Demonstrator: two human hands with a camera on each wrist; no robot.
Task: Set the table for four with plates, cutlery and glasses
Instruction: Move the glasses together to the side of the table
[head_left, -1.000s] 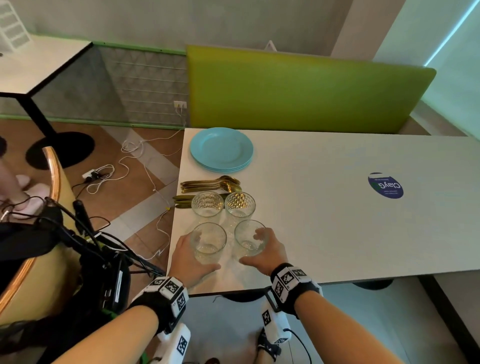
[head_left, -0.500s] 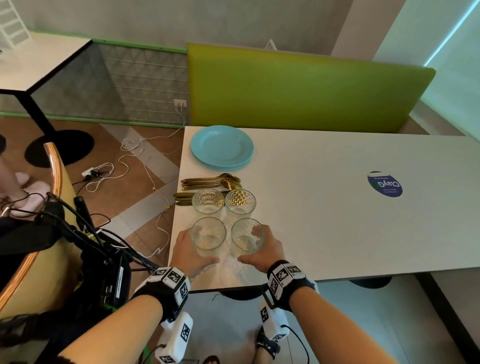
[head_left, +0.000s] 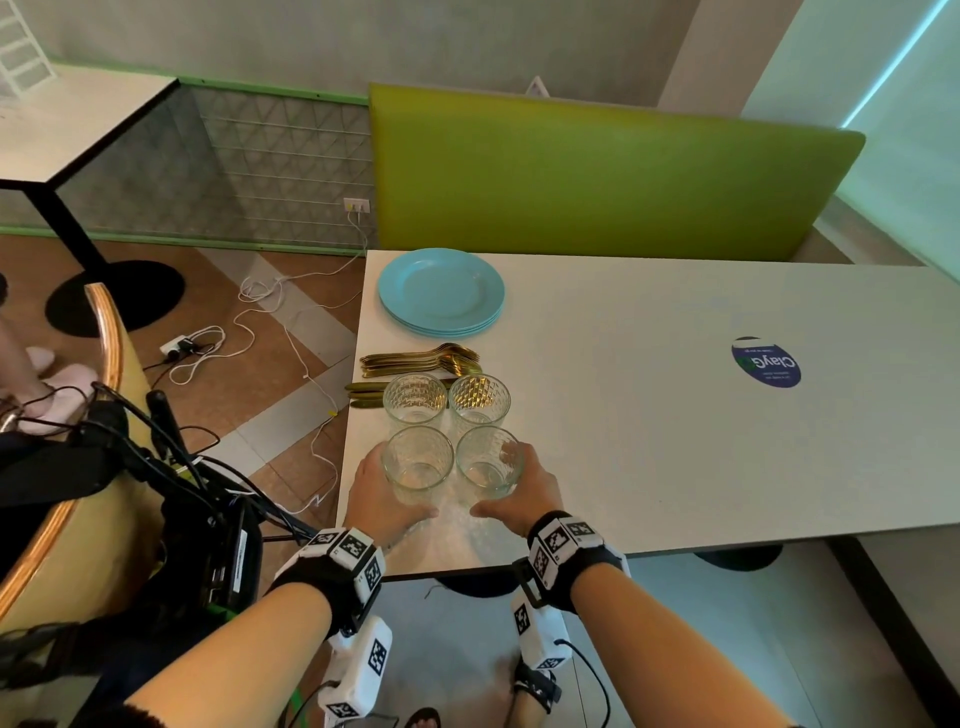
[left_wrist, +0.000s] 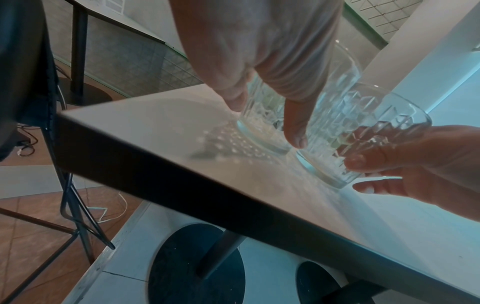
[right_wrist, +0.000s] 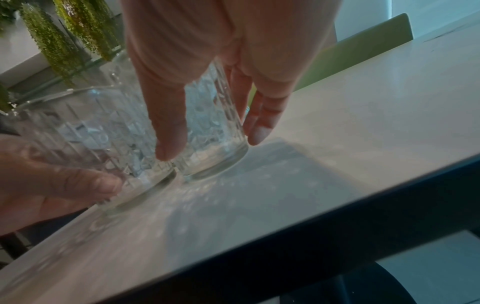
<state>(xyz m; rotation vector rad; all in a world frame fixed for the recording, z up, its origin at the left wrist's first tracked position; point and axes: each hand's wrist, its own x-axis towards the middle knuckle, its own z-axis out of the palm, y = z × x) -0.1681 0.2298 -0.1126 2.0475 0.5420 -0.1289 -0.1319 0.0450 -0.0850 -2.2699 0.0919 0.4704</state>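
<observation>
Each grip is clamped on one glass, left hand (head_left: 382, 493) around the left glass (head_left: 418, 462) and right hand (head_left: 524, 493) around the right glass (head_left: 488, 460), both upright on the surface (head_left: 649, 415), apparently for simultaneous carrying; two remaining glasses (head_left: 447, 397), cutlery (head_left: 415, 359) and stacked plates (head_left: 441, 288) lie just beyond.
</observation>
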